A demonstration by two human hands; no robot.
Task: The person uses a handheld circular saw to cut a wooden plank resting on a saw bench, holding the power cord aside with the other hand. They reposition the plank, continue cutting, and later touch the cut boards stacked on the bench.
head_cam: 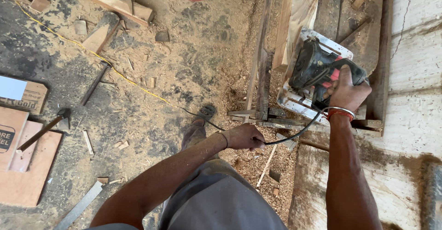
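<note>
Far left of both hands: hammer lying on the sawdust floor. Left hand closed around the black power cord, held low beside the knee. Right hand gripping the handle of the circular saw, fingers wrapped tight. Saw resting on a pale plank, ahead of the left hand.

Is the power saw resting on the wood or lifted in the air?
Resting: the saw sits flat-based on the plank, right hand gripping its handle.
</note>
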